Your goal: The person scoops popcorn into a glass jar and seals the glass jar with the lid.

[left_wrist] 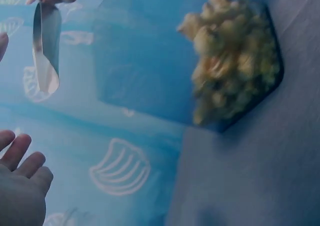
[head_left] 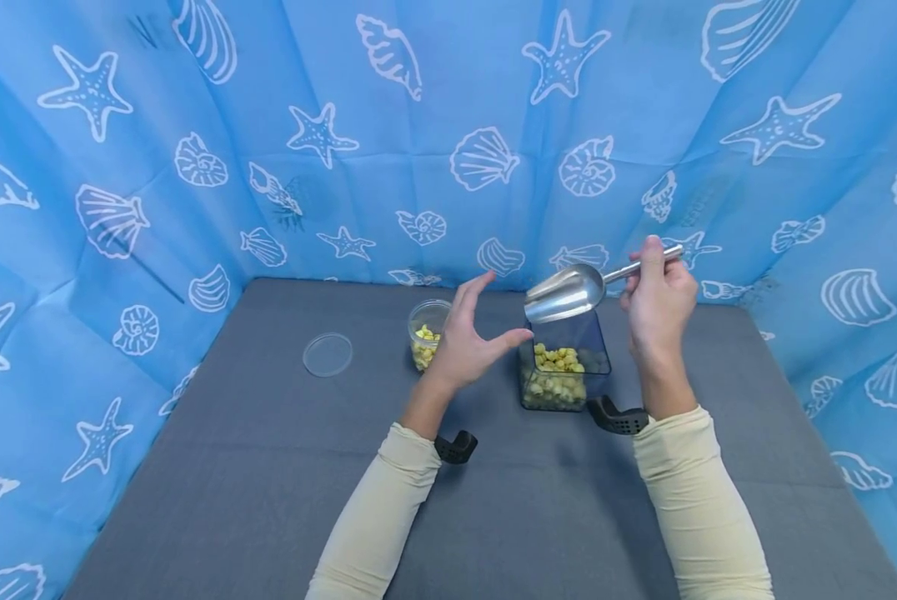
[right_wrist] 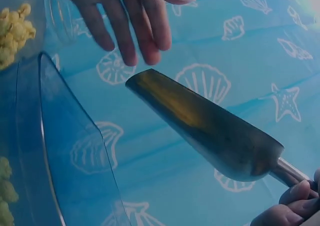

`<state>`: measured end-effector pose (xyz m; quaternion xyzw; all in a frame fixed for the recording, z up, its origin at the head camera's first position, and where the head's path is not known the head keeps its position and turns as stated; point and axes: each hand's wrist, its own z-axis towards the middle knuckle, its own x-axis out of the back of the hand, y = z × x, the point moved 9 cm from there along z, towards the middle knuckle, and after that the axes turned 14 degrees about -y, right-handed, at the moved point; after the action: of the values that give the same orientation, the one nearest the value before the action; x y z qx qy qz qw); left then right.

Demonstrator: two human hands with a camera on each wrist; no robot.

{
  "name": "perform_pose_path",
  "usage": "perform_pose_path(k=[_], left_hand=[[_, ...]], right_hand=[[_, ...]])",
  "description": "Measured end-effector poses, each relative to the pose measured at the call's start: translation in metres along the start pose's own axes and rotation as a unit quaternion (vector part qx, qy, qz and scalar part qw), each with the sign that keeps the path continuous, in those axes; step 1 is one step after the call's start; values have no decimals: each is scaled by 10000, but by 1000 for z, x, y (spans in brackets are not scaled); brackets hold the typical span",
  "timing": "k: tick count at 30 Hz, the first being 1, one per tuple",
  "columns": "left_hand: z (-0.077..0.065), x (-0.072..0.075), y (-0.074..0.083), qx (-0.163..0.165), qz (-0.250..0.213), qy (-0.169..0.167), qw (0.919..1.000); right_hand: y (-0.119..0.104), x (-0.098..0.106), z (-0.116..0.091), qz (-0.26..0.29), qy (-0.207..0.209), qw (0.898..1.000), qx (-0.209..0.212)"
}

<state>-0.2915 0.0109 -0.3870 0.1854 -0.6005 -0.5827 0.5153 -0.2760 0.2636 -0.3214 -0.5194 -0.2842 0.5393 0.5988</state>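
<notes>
- The metal scoop [head_left: 564,293] is raised above the table [head_left: 231,467], its bowl overlapping the far rim of the square bin [head_left: 585,337] in the head view; whether it lies over or beyond that rim I cannot tell.
- The bin, clear and bluish, holds popcorn [head_left: 555,385] in its lower part.
- Left of it, a round clear tub [head_left: 411,323] also holds popcorn.
- The scoop is shiny, with a long trough-like bowl and a slim handle; it tilts with its lip down and to the left.
- The right hand [head_left: 658,296] has its fingers curled round the handle.
- The left hand [head_left: 467,342] is spread wide, thumb well away from the fingers, and hides part of the tub; whether its thumb touches the bin I cannot tell.
- A round clear lid [head_left: 328,355] lies left of the tub.
- A blue shell-patterned curtain [head_left: 418,187] hangs beyond.
</notes>
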Motion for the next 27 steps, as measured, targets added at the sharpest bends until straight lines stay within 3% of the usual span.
perform_pose_path(k=[4, 6, 13, 27], left_hand=[[8, -20, -6, 88, -135, -302, 9994], [11, -30, -11, 196, -180, -471, 9985], [20, -58, -20, 476, -197, -982, 9938], [28, -85, -30, 665, -89, -1213, 9903]], right_hand=[[0, 6, 2, -398, 9, 9992, 70], [0, 9, 3, -879, -3, 9961, 67], [11, 15, 0, -2646, -47, 9636, -379], [28, 9, -16, -3470, -409, 9363, -340]])
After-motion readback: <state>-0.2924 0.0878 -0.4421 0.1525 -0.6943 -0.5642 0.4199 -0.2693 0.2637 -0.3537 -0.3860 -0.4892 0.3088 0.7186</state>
